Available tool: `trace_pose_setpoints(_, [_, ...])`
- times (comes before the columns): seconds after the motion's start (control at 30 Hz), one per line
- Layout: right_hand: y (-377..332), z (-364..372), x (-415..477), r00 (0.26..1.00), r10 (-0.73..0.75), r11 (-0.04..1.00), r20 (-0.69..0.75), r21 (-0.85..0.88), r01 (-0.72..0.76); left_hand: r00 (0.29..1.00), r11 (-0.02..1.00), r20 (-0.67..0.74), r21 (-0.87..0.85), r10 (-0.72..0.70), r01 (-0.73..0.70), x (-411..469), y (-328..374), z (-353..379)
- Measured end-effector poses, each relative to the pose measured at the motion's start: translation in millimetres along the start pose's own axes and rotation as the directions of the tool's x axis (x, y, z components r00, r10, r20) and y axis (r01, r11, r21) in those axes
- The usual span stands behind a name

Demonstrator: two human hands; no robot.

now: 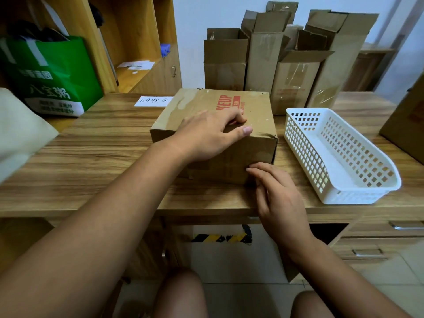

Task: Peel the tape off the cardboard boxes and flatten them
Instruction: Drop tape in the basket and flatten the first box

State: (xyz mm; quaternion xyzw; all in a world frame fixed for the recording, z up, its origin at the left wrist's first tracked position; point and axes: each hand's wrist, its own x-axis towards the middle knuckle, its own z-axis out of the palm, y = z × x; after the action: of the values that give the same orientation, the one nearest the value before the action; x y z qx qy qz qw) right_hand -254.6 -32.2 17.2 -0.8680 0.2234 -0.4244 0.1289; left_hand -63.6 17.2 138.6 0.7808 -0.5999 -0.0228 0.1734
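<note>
My left hand [206, 134] lies flat on top of the closed cardboard box [231, 106], fingers [231, 114] loosely spread and curled over its near top edge. My right hand [277, 198] has its fingers pressed together, tips touching the box's front face near the lower right corner; I cannot tell whether they pinch any tape. The box sits mid-tabletop [91, 157], a white basket [339, 154] just beside it, opened upright boxes [263, 56] behind.

We read this as an office or storeroom corner: a wood-grain desk [91, 157] with drawers [376, 239], open shelving [128, 42], a handwritten paper label [153, 101], a white basket [339, 154] and opened cartons [286, 58] against the wall.
</note>
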Motion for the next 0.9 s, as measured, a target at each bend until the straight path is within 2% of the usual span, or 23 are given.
trace_pose_setpoints(0.2, [0.9,-4.1,0.7,0.995,0.020,1.000,0.097,-0.026,-0.017,0.999,1.000,-0.034,0.007,0.003,-0.003,-2.4,0.4,0.1])
trace_pose_setpoints(0.3, [-7.9,-17.9,4.9,0.999,0.000,0.998,-0.036,0.067,0.002,0.997,0.998,-0.064,0.033,0.049,-0.047,-4.6,-0.8,-0.3])
trace_pose_setpoints(0.4, [-22.5,-35.5,25.4,0.989,0.010,0.996,-0.147,0.090,0.003,0.988,0.994,-0.106,0.003,0.109,-0.109,-9.0,-2.3,-0.9])
trace_pose_setpoints(0.43, [-26.0,-39.6,35.6,0.992,0.029,0.996,-0.126,0.082,-0.019,0.982,0.990,-0.133,-0.019,0.133,-0.136,-10.6,-4.4,-0.4])
trace_pose_setpoints(0.5, [-30.5,-44.9,56.9,0.994,0.104,0.994,0.022,0.043,-0.105,0.955,0.981,-0.239,-0.038,0.177,-0.191,-14.8,-12.0,2.6])
trace_pose_setpoints(0.57, [-31.1,-45.6,74.4,0.959,0.191,0.981,0.209,-0.008,-0.194,0.895,0.974,-0.401,-0.019,0.197,-0.224,-20.7,-21.6,7.5])
trace_pose_setpoints(0.63, [-30.1,-43.2,85.2,0.901,0.275,0.960,0.334,-0.042,-0.277,0.820,0.976,-0.543,0.001,0.183,-0.217,-29.8,-29.4,13.1])
trace_pose_setpoints(0.7, [-28.8,-39.8,89.9,0.874,0.326,0.942,0.360,-0.050,-0.331,0.773,0.981,-0.611,0.025,0.168,-0.194,-38.3,-36.3,18.1])
trace_pose_setpoints(0.9, [-25.6,-34.5,83.7,0.891,0.356,0.917,0.280,0.080,-0.392,0.718,0.992,-0.690,-0.002,0.090,-0.126,-53.7,-49.2,19.3])
